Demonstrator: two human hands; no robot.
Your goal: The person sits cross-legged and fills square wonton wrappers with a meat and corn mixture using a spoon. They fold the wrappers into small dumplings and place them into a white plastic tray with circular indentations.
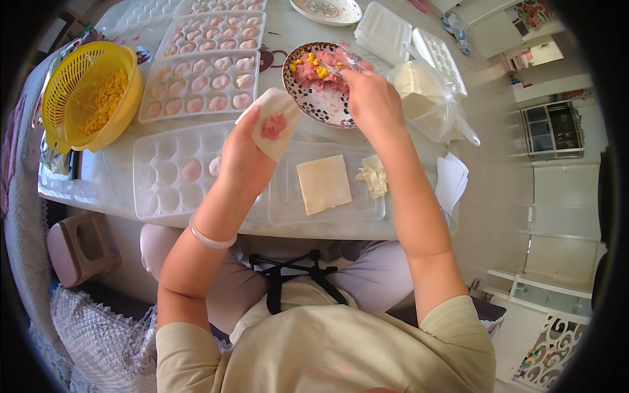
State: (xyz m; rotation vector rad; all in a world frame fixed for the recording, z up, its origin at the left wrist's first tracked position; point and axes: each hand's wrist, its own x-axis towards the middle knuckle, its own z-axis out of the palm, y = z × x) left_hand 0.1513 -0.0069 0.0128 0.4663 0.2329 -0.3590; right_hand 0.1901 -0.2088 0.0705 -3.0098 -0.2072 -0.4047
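My left hand (pixel 244 160) holds a pale wonton wrapper (pixel 286 105) on its fingers, with a lump of pink minced meat (pixel 274 126) on it. Over a patterned plate (pixel 322 112), my right hand (pixel 373 105) is closed round a thin utensil (pixel 335 71); the grip hides most of it, so its kind is unclear. Its tip reaches the pink meat filling (pixel 314 80) dotted with yellow corn. Between my forearms, a square stack of wrappers (pixel 324 185) lies on a clear plastic lid (pixel 283 206), beside crumpled dough pieces (pixel 373 175).
A partly filled dumpling tray (pixel 149 141) lies left of my left forearm; fuller trays (pixel 152 88) stand behind it. A yellow colander (pixel 59 85) holds corn kernels (pixel 105 105). At right are bagged wrappers (pixel 419 88), plastic boxes (pixel 383 33) and white paper (pixel 452 180). A plate (pixel 327 9) stands far back.
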